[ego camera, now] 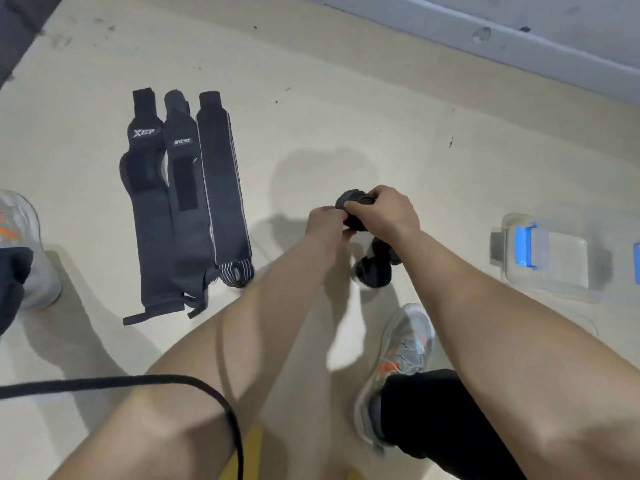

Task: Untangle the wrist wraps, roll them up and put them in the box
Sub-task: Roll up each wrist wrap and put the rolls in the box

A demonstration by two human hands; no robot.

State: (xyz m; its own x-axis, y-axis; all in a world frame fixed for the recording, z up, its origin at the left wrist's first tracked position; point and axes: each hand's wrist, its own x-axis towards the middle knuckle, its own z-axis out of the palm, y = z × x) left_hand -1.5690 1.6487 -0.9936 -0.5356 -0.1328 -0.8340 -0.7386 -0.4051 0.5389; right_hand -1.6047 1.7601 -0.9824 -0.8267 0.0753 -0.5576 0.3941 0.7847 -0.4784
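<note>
Both my hands hold a black rolled wrist wrap (pixel 353 211) above the floor at mid-frame. My left hand (pixel 327 225) pinches its near side, and my right hand (pixel 388 211) grips it from the top right. Just below them another rolled black wrap (pixel 375 270) lies on the floor. Three dark wrist wraps (pixel 188 202) lie flat side by side on the floor to the left. A clear plastic box with blue latches (pixel 550 258) stands on the floor at the right, lid on.
My right shoe (pixel 398 362) is planted on the pale floor below the hands, and my left shoe (pixel 31 251) is at the left edge. A black strap (pixel 138 381) crosses the lower left. A grey wall base (pixel 519 32) runs along the top right.
</note>
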